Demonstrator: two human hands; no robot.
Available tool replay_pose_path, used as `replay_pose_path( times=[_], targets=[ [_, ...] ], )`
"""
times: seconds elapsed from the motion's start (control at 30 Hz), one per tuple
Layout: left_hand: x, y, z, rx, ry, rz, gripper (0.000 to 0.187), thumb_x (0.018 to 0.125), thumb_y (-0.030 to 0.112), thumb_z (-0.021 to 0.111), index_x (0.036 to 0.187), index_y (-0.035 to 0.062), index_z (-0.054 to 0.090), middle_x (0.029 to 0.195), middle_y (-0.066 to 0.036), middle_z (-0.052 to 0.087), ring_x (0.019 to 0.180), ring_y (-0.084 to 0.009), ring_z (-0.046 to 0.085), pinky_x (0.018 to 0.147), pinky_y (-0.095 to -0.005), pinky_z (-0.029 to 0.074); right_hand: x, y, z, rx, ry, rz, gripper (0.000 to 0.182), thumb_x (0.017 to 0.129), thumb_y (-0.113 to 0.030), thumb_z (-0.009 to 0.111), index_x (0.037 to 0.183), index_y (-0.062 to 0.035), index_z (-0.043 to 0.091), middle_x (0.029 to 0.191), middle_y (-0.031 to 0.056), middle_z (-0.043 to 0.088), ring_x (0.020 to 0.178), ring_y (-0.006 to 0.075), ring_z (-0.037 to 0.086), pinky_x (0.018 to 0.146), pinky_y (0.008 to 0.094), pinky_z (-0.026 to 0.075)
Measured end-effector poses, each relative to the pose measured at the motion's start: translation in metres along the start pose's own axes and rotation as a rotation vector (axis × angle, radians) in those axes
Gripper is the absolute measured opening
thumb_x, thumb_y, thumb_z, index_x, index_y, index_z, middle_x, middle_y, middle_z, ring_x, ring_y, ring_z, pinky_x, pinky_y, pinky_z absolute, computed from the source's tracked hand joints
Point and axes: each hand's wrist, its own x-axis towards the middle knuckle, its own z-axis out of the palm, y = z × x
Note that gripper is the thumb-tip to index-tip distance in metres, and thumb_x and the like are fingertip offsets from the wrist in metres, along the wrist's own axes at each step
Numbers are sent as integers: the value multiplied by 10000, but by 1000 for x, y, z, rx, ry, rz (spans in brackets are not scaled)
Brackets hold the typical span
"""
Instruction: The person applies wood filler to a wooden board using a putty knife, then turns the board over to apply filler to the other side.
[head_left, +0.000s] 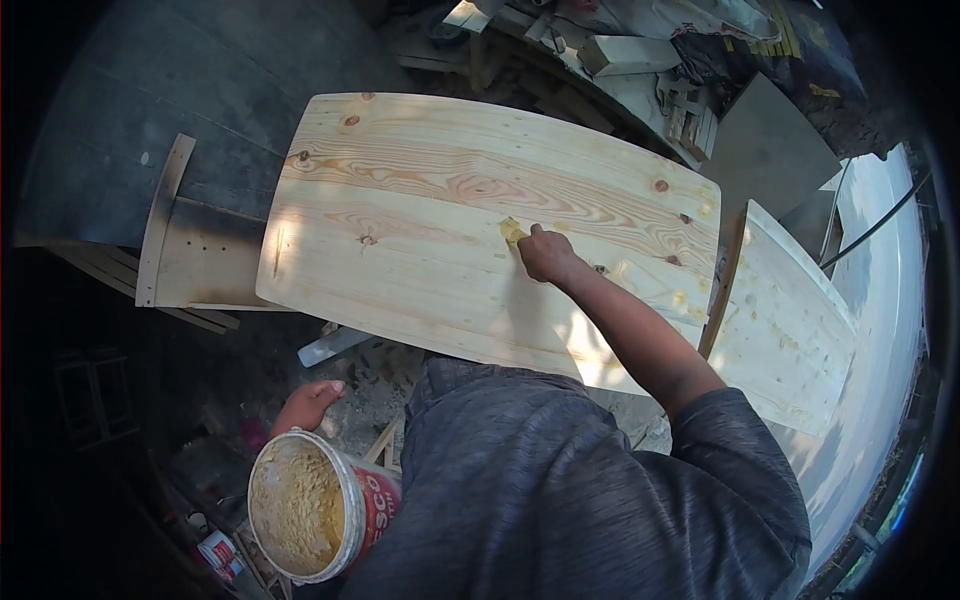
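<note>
Your right hand (547, 254) is clamped on a small yellow piece (512, 231) at the middle of the broad wooden board (400, 285). At near left, your left hand (308, 406) curls just beyond the bucket (378, 500) of yellowish paste (298, 505); whether it grips anything, I cannot tell.

Pale barrel-shaped wooden panel (470, 240): matt, grained, knotty
Yellowish lumpy paste (305, 505): rough, matt
White-and-red round plastic bucket (376, 500): paste-smeared rim
</note>
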Motion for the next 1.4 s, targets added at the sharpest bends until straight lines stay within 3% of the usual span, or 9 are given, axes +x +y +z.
replay_pose_path(
  times=[0.07, 0.17, 0.3, 0.4, 0.53, 0.67, 0.77, 1.2, 1.4],
  targets=[
    [9, 6, -4, -1, 0, 34, 539, 1034, 444, 600, 1264, -37, 679, 1125, -117, 742, 1077, -177, 671, 1002, -326, 477, 1, 0, -25, -177, -118, 2, 312, 864, -73, 580, 1140, -73, 725, 1155, 232, 620, 976, 398, 697, 822, 484, 581],
    [21, 7, -23, -62, 21, 60, 538, 1035, 453, 596, 1247, -31, 690, 1102, -104, 744, 1076, -183, 673, 1000, -321, 476, 16, 11, -23, -41, 156, -37, 288, 854, -113, 611, 1109, -90, 742, 1128, 222, 658, 1004, 364, 699, 827, 470, 580],
    [45, 7, -73, 70, 28, 96, 524, 1022, 445, 608, 1210, -36, 695, 1083, -131, 742, 1053, -200, 676, 976, -340, 484, 27, 11, -31, -302, -156, 36, 295, 874, -96, 607, 1115, -160, 764, 1093, 181, 656, 949, 344, 705, 782, 454, 580],
    [65, 11, -99, 126, 59, 136, 521, 1006, 444, 616, 1170, -45, 691, 1069, -187, 731, 1012, -245, 678, 938, -375, 493, 25, -1, -37, -112, 152, -87, 199, 839, -105, 650, 991, -46, 765, 1109, 199, 677, 947, 335, 723, 777, 442, 584],
    [87, 26, -143, 122, 30, 179, 507, 1010, 429, 605, 1150, -51, 687, 1044, -193, 726, 989, -251, 676, 922, -386, 495, 31, -10, -41, -320, -109, 47, 293, 852, -80, 610, 1083, -160, 770, 1083, 158, 659, 913, 332, 708, 757, 455, 580],
    [111, 26, -177, 137, -3, 216, 493, 1015, 413, 607, 1158, -51, 687, 1030, -163, 730, 985, -216, 667, 923, -371, 493, 33, -21, -42, -107, 177, 40, 217, 846, -92, 628, 1010, -61, 767, 1109, 182, 683, 979, 341, 719, 800, 453, 585],
    [124, 23, -197, 170, -5, 168, 512, 1013, 429, 626, 1171, -54, 689, 1046, -119, 733, 1014, -172, 646, 962, -347, 479, 38, -9, -37, -216, -144, 199, 250, 871, -67, 593, 1047, -110, 767, 1126, 164, 659, 974, 356, 712, 803, 477, 581],
    [154, 41, -217, 277, -47, 215, 530, 1011, 456, 608, 1160, -46, 683, 1027, -200, 717, 961, -244, 671, 906, -387, 502, 24, -70, -13, 132, -3, 314, 444, 868, -16, 531, 1265, -128, 696, 1160, 242, 610, 977, 422, 688, 836, 493, 570],
    [157, 40, -222, 303, -58, 183, 545, 1006, 480, 612, 1172, -34, 686, 1025, -198, 718, 979, -248, 677, 915, -390, 504, 31, -80, -25, 130, 63, 343, 339, 847, -31, 576, 1149, -87, 719, 1152, 249, 636, 978, 414, 692, 845, 488, 574]
  ],
)
